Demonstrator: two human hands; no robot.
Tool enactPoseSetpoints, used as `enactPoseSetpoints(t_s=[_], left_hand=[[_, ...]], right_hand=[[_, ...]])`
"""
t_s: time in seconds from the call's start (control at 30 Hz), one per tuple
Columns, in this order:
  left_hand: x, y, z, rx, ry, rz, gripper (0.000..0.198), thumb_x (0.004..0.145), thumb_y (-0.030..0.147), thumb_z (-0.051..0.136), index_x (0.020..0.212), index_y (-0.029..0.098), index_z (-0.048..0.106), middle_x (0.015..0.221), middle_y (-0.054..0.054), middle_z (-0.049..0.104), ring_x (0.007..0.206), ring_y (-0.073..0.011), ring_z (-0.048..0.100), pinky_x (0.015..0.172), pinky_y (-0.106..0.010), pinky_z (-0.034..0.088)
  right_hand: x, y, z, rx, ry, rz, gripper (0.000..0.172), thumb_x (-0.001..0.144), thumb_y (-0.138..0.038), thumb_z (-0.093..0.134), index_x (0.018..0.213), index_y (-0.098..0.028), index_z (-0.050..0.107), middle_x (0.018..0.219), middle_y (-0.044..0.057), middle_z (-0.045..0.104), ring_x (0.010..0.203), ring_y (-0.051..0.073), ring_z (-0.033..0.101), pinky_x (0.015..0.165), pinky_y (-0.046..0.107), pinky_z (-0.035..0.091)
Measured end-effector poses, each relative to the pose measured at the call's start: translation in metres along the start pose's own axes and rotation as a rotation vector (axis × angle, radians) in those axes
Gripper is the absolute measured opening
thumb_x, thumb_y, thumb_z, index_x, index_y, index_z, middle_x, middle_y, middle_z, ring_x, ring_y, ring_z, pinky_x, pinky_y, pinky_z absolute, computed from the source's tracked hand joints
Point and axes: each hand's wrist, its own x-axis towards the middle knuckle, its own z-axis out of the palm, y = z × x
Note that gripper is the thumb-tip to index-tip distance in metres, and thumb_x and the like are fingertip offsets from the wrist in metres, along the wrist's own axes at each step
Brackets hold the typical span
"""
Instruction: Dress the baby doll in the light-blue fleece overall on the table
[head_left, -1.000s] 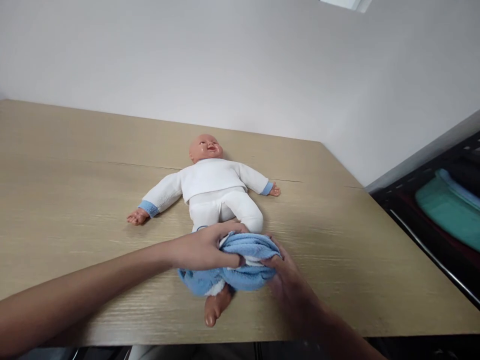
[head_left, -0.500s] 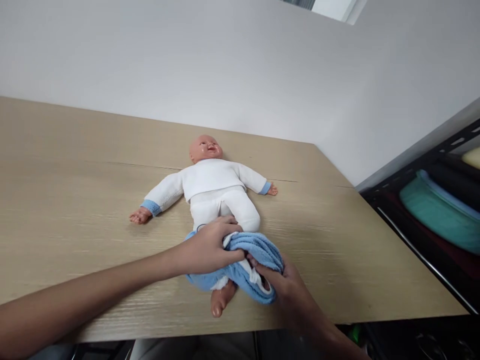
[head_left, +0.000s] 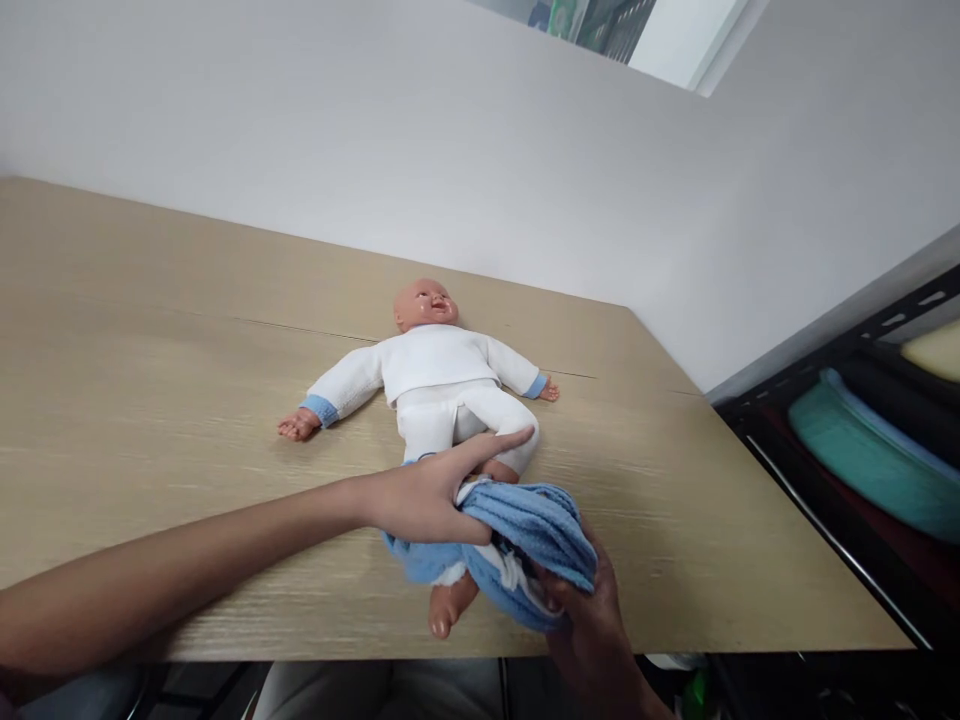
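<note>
A baby doll point(head_left: 442, 355) lies on its back in a white long-sleeved top with blue cuffs and white leggings. Fluffy blue trousers point(head_left: 540, 520) with a white lining are bunched around its lower legs. One bare foot point(head_left: 451, 605) sticks out of a trouser leg near the table's front edge. My left hand point(head_left: 431, 495) lies across the doll's shins, fingers stretched toward the bent knee and thumb spread on the gathered cloth. My right hand point(head_left: 589, 605) grips the bunched trouser leg from the right, some fingers hidden inside it. The doll's other foot is hidden.
The wooden table point(head_left: 187, 400) meets a pale wall point(head_left: 300, 120) at the back. To the right stands a black rack point(head_left: 847, 360) holding a teal item point(head_left: 870, 450). My lap point(head_left: 382, 690) is below the front edge.
My right hand has pulled the bunched trouser leg slightly right and toward me. My left fingers have straightened toward the doll's knee, and bare leg now shows beneath. The view has shifted somewhat.
</note>
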Motion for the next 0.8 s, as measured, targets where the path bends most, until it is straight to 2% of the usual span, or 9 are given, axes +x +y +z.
enactPoseSetpoints(t_s=[0.1,0.2,0.3,0.4,0.47,0.63,0.7,0.8], left_hand=[[0.001,-0.001,0.000,-0.093,0.059,0.068,0.093,0.088,0.020,0.066,0.171,0.023,0.024,0.144,-0.010,0.070,0.128,-0.0287,0.068,0.114,-0.046,0.051],[0.003,-0.002,-0.002,-0.118,0.095,0.120,0.079,0.093,0.017,0.060,0.168,0.023,0.033,0.155,-0.010,0.063,0.141,-0.0277,0.060,0.123,-0.047,0.043],[0.002,-0.001,-0.006,-0.101,0.071,0.138,0.082,0.092,0.014,0.060,0.168,0.025,0.031,0.157,-0.008,0.061,0.144,-0.0268,0.058,0.126,-0.048,0.039],[-0.001,0.002,-0.009,-0.099,-0.032,0.147,0.092,0.089,0.009,0.061,0.171,0.025,0.023,0.157,-0.010,0.061,0.142,-0.0271,0.059,0.121,-0.045,0.046],[-0.002,0.004,-0.009,-0.090,-0.074,0.178,0.092,0.088,0.008,0.062,0.170,0.024,0.024,0.159,-0.011,0.058,0.144,-0.0268,0.059,0.119,-0.043,0.048],[0.000,0.002,-0.008,0.011,0.027,0.272,0.072,0.090,0.009,0.062,0.158,0.023,0.044,0.158,-0.011,0.060,0.145,-0.0274,0.057,0.122,-0.043,0.045],[0.002,-0.002,-0.007,0.056,0.075,0.304,0.069,0.088,0.006,0.058,0.154,0.024,0.049,0.154,-0.009,0.063,0.143,-0.0270,0.059,0.121,-0.043,0.045],[0.004,-0.007,-0.006,0.110,0.114,0.320,0.061,0.090,0.006,0.051,0.149,0.025,0.055,0.151,-0.007,0.065,0.140,-0.0267,0.060,0.121,-0.044,0.045]], right_hand=[[0.004,0.001,0.003,-0.063,0.011,-0.080,0.068,0.069,-0.038,0.093,0.130,-0.031,0.064,0.118,0.009,0.078,0.110,0.034,0.073,0.098,0.048,0.059],[0.011,-0.007,0.009,-0.133,-0.027,-0.133,0.058,0.071,-0.043,0.093,0.120,-0.029,0.064,0.110,0.006,0.079,0.099,0.030,0.074,0.089,0.041,0.060],[0.015,-0.012,0.010,-0.162,-0.098,-0.134,0.050,0.078,-0.048,0.090,0.116,-0.029,0.064,0.107,0.005,0.079,0.098,0.027,0.073,0.088,0.038,0.059],[0.018,-0.012,0.005,-0.161,-0.122,-0.152,0.048,0.081,-0.055,0.086,0.115,-0.028,0.065,0.112,0.005,0.078,0.106,0.028,0.071,0.095,0.038,0.056],[0.020,-0.012,0.004,-0.198,-0.111,-0.192,0.043,0.088,-0.057,0.080,0.117,-0.029,0.064,0.112,0.004,0.075,0.107,0.026,0.068,0.097,0.038,0.053],[0.025,-0.020,0.013,-0.361,-0.083,-0.333,0.025,0.099,-0.051,0.066,0.109,-0.028,0.062,0.099,0.002,0.068,0.093,0.022,0.061,0.088,0.036,0.050],[0.027,-0.024,0.017,-0.389,-0.042,-0.387,0.022,0.100,-0.046,0.065,0.112,-0.028,0.060,0.107,0.003,0.067,0.098,0.023,0.061,0.092,0.037,0.049],[0.034,-0.028,0.017,-0.359,-0.052,-0.421,0.038,0.093,-0.044,0.072,0.125,-0.030,0.059,0.126,0.005,0.066,0.115,0.027,0.061,0.103,0.041,0.048]])
